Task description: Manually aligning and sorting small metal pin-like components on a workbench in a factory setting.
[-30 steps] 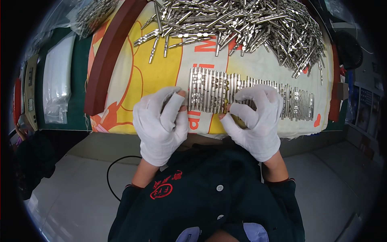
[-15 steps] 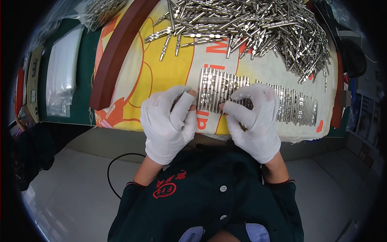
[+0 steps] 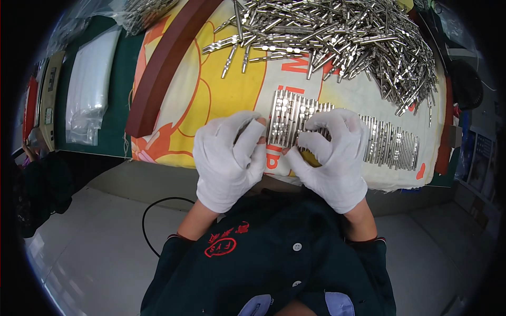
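Note:
Slim shiny metal rods, several with faceted or notched sections, stand side by side in a long row (image 3: 392,142) on a printed cloth (image 3: 224,95). My left hand (image 3: 226,158), in a white glove with bare fingertips, is half curled at the row's left end, its thumb and forefinger apart. Over the row's near edge arches my right hand (image 3: 337,155), gloved the same way. Its thumb and forefinger tips are apart, and nothing shows between them. The right hand hides the row's middle. Beyond both hands lies a big loose heap (image 3: 348,39) of similar rods.
A dark red wooden bar (image 3: 163,73) borders the cloth on the left, another (image 3: 447,126) on the right. Further left are clear plastic bags (image 3: 87,89), a beige device (image 3: 48,105) and another person's hand (image 3: 31,152). A bag of rods (image 3: 145,13) lies at the far left.
The whole view has shifted, so the table appears further right. My right thumb and forefinger have spread a little apart. My left hand keeps nearly the same curl beside the row.

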`<state>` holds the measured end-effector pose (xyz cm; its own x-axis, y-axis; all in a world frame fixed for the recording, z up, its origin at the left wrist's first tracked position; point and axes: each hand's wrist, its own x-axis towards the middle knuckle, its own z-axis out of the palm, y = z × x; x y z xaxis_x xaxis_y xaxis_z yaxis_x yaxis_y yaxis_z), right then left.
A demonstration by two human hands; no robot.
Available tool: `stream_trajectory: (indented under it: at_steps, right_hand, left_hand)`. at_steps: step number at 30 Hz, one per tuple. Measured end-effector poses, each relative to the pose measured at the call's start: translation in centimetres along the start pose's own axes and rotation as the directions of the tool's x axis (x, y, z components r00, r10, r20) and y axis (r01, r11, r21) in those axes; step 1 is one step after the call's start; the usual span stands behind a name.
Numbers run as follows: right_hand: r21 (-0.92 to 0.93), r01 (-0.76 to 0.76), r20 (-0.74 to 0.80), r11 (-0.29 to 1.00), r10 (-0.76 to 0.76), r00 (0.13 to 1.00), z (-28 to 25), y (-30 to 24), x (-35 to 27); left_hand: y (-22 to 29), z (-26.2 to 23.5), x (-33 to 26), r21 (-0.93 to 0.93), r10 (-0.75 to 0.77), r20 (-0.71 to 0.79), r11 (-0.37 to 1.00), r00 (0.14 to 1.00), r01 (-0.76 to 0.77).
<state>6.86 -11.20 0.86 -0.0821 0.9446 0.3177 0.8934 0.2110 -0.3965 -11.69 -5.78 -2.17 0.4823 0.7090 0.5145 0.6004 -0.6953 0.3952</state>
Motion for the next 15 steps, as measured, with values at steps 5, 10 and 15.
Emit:
stream_trajectory:
  at_steps: [5, 10, 15]
  right_hand:
    - [0.016, -0.017, -0.027, 1.0, 0.018, 0.999, 0.29, -0.32, 0.16]
    - [0.031, 0.006, -0.016, 0.999, -0.006, 1.0, 0.23, -0.35, 0.38]
    - [0.037, 0.052, 0.08, 0.998, -0.055, 0.995, 0.17, -0.52, 0.5]
  left_hand:
    - [-0.01, -0.16, -0.18, 0.004, -0.009, 0.022, 1.0, 1.0, 0.009]
    - [0.0, 0.0, -0.27, -0.005, -0.008, 0.035, 1.0, 0.999, 0.008]
    - [0.17, -0.31, -0.08, -0.015, -0.03, 0.041, 0.999, 0.999, 0.03]
